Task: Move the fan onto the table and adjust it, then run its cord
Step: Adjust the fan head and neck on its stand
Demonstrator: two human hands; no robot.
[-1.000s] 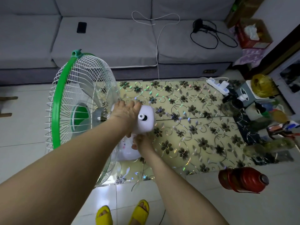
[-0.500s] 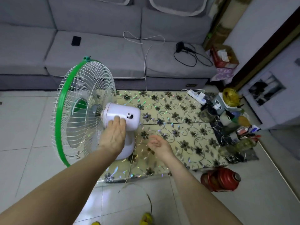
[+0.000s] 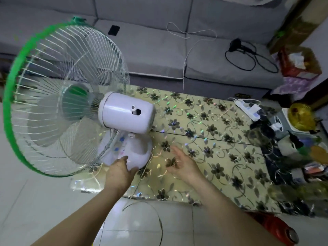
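- grey fabric sofa (image 3: 150,50) along the far wall
- flat black phone (image 3: 113,30) on its cushion
- looped black cable (image 3: 252,55) beside it
- white power strip (image 3: 247,108) at the far edge

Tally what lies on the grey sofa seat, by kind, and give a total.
Black phone: 1
White cable: 1
Black hair dryer with its black cord: 1
Total: 3
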